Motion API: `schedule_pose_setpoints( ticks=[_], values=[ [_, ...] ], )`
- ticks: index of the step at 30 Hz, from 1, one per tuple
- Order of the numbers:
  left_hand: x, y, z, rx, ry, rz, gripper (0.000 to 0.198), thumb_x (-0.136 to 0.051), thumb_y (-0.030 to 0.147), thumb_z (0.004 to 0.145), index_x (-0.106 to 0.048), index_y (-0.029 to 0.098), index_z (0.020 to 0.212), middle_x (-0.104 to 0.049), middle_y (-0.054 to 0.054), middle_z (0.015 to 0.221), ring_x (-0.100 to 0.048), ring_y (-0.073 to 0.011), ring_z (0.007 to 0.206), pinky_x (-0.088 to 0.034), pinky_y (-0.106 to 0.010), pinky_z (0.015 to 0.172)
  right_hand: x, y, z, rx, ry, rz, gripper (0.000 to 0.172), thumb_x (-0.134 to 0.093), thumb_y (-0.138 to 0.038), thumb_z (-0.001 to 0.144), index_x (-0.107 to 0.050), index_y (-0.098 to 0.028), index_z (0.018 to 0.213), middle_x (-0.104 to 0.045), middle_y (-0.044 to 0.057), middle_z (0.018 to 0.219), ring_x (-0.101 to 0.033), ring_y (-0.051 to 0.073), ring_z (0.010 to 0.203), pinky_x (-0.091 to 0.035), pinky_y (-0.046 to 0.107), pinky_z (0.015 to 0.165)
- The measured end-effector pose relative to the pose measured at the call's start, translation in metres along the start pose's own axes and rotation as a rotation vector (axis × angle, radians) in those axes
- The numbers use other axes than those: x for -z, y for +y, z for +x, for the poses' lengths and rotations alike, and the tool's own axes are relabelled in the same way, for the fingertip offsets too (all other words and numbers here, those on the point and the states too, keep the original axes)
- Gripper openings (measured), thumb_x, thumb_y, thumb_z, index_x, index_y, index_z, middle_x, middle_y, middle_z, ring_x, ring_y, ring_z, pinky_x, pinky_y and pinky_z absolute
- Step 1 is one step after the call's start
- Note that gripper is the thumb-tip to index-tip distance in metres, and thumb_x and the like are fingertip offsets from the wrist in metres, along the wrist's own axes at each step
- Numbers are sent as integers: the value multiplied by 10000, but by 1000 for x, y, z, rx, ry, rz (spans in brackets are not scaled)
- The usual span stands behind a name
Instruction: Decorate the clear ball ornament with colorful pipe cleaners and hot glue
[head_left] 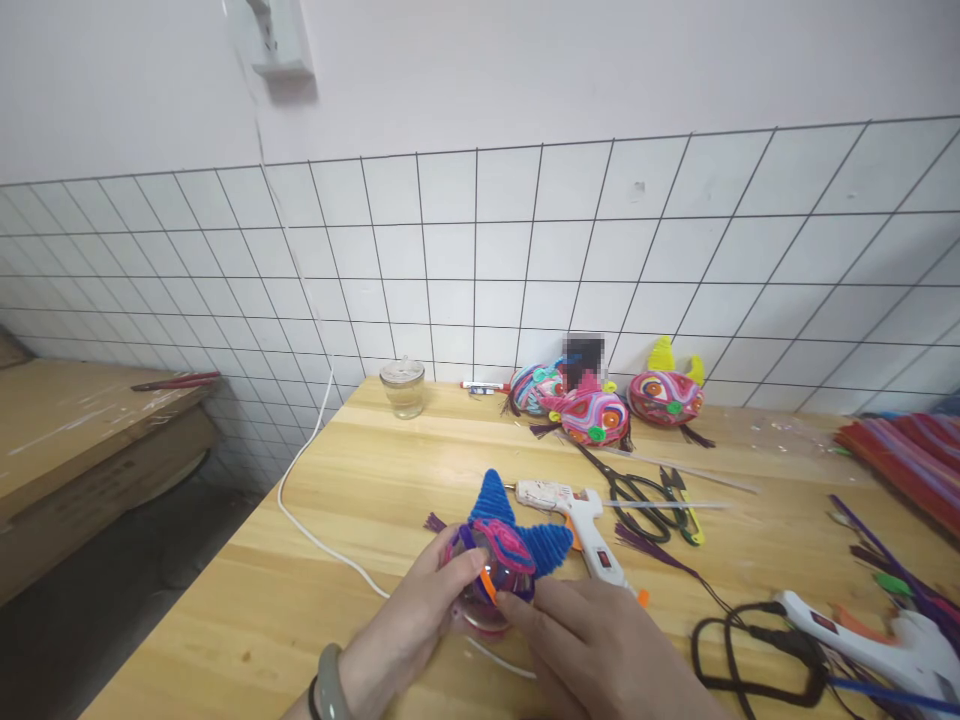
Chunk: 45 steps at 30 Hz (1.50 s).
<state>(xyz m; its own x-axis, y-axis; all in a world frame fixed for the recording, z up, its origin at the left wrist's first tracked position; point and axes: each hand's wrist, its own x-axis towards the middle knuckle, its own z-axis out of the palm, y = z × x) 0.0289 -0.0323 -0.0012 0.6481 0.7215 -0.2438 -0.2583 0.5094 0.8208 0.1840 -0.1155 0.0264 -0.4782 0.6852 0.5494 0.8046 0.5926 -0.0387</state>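
At the near edge of the bench [315,600], both hands are pressed together around a yarn-wrapped ornament [499,550] with two blue ears. The left hand [420,620], a pale bangle [328,688] on its wrist, cups the ornament's left side with its fingertips on the front. The right hand [600,640] closes in from the lower right, fingertips against the base. The ornament sits between them, just off the wood, ears pointing up and away.

Just behind it lies a white glue gun [581,520], nozzle towards the hands. A white cable [322,540] trails off the left edge. To the right, a second glue gun [862,630] rests amid a looped black cord [742,650] and loose purple strands. Farther back lie black scissors [637,490] and small yellow-handled snips [684,505]. A bundle of striped pipe cleaners [907,450] lies at the far right. Against the tiled wall stand a glass jar [403,387] and three finished ornaments [665,395].
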Motion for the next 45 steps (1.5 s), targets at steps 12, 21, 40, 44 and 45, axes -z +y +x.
schedule_pose_setpoints(
  ticks=[12, 21, 40, 44, 45],
  values=[
    [3, 4, -1, 88, -125, 33, 282, -679, 241, 769, -696, 129, 1028, -758, -90, 775, -687, -189, 652, -492, -260, 587, 6, 4, -1, 49, -95, 39, 214, -392, -226, 968, -593, -164, 1008, -621, 3, 676, -532, 148, 507, -337, 271, 431],
    [3, 8, -3, 96, -156, 9, 228, -693, 273, 758, -718, 118, 923, -761, -91, 771, -680, -173, 607, -475, -237, 545, 3, 2, -2, 110, -38, -28, 284, -351, -257, 995, -601, -123, 984, -616, 10, 635, -552, 145, 494, -374, 270, 440],
    [13, 5, -3, 134, -191, 26, 302, -679, 278, 757, -703, 110, 1006, -745, -92, 791, -666, -153, 640, -499, -221, 613, 8, -3, 5, 186, 29, -170, 342, -292, -61, 960, -614, -143, 879, -591, -18, 530, -537, 132, 409, -352, 267, 383],
    [14, 9, -3, 102, -237, 14, 393, -723, 343, 718, -701, 104, 1030, -751, -109, 847, -682, -180, 737, -510, -238, 692, 8, -1, 2, 170, 38, -126, 323, -311, -78, 967, -627, -129, 920, -618, -1, 568, -566, 139, 445, -383, 266, 407],
    [14, 10, -3, 94, -248, 8, 417, -733, 357, 707, -700, 103, 1035, -753, -114, 863, -684, -188, 753, -511, -245, 704, 9, -1, 1, 165, 35, -117, 316, -317, -73, 964, -628, -121, 940, -627, 5, 581, -572, 140, 456, -394, 265, 415]
  ],
)
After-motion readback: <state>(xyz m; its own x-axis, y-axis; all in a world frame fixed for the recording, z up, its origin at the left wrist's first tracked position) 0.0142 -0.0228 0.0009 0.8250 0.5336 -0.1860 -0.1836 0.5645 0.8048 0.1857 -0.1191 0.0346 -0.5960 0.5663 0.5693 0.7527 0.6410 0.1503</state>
